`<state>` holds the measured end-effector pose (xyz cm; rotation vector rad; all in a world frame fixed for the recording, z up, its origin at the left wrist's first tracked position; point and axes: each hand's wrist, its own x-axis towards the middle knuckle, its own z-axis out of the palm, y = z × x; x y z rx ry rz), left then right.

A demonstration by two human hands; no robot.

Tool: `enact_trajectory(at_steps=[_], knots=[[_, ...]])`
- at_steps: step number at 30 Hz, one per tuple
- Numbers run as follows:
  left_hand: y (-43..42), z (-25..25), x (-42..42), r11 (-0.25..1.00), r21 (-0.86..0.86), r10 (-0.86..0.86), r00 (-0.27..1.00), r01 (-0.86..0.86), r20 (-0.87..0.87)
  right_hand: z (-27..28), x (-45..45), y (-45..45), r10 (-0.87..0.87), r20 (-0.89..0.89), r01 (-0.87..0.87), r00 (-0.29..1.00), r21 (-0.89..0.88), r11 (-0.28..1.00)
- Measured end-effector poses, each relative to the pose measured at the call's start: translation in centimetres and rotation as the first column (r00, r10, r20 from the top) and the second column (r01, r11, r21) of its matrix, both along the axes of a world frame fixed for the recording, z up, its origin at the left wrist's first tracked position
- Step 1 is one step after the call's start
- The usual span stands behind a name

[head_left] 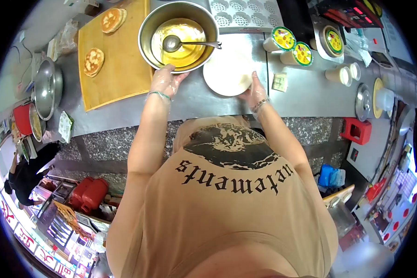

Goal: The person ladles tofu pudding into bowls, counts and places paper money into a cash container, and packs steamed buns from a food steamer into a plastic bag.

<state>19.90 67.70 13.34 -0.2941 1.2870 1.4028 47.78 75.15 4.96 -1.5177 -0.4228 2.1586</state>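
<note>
A deep metal pot (146, 46) stands on the steel counter with yellow liquid (190, 30) in it. A metal ladle (172, 43) lies in the pot, its handle reaching over the right rim. My left hand (166, 83), in a clear plastic glove, grips the pot's near edge; some of its fingers are hidden against the wall. Just right of the pot is a round white plate or shallow bowl (228, 73). My right hand (255, 92), also gloved, holds its right edge, with the thumb at the side and the other fingers mostly hidden beneath.
Two browned pancakes (93, 62) lie on a yellow board (120, 69) at left. Lidded tubs (282, 39), a folded paper (280, 82) and white cups (340, 75) are at right. A metal bowl (48, 88) stands far left. Behind, a person in black (30, 173) and red gas cylinders (90, 194) appear.
</note>
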Motion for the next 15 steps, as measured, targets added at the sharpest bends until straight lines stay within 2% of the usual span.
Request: enact_trajectory(at_steps=[1, 2, 3, 4, 5, 6, 7, 8, 9, 12, 15], knots=[[0.0, 0.2, -0.6, 0.999, 0.031, -0.024, 0.999, 0.025, -0.044, -5.2, 2.1, 1.6, 0.253, 0.363, -0.357, 0.897, 0.256, 0.898], [0.0, 0.4, -1.2, 0.997, 0.059, -0.047, 0.995, 0.052, -0.089, -8.1, 2.5, 2.3, 0.318, 0.717, -0.705, 0.621, 0.332, 0.627], [-0.2, 0.2, -1.9, 0.995, 0.056, -0.07, 0.991, 0.076, -0.113, -3.8, 0.4, 1.3, 0.057, 0.698, -0.556, 0.714, 0.515, 0.652], [-0.1, 0.6, -2.4, 0.996, 0.062, -0.062, 0.99, 0.07, -0.126, 2.1, -1.9, 0.5, -0.207, 0.619, -0.393, 0.758, 0.686, 0.612], [0.0, 0.9, -2.6, 0.993, 0.081, -0.069, 0.983, 0.083, -0.172, 3.3, -2.4, 1.0, -0.137, 0.586, -0.461, 0.799, 0.742, 0.486], [-0.2, 1.2, -2.5, 0.99, 0.094, -0.079, 0.974, 0.101, -0.212, 5.0, -3.9, 0.8, -0.136, 0.581, -0.457, 0.802, 0.745, 0.486], [-0.1, 2.4, -2.3, 0.992, 0.068, -0.09, 0.97, 0.107, -0.226, 6.9, -6.2, 0.6, 0.011, 0.406, -0.348, 0.914, 0.768, 0.538], [-0.1, 2.7, -2.2, 0.992, 0.073, -0.086, 0.969, 0.106, -0.232, 8.4, -8.0, 0.5, 0.144, 0.198, -0.244, 0.97, 0.763, 0.598], [-0.1, 2.9, -2.1, 0.994, 0.07, -0.063, 0.967, 0.082, -0.245, 9.0, -9.2, 0.9, 0.236, 0.211, -0.316, 0.949, 0.692, 0.649], [-0.3, 3.4, -1.8, 0.994, 0.091, -0.037, 0.963, 0.063, -0.266, 10.3, -11.7, 1.4, 0.264, 0.147, -0.3, 0.953, 0.563, 0.771], [-0.5, 4.0, -1.7, 0.992, 0.1, -0.036, 0.948, 0.071, -0.316, 10.7, -11.7, 1.5, 0.258, 0.194, -0.323, 0.947, 0.575, 0.752]])
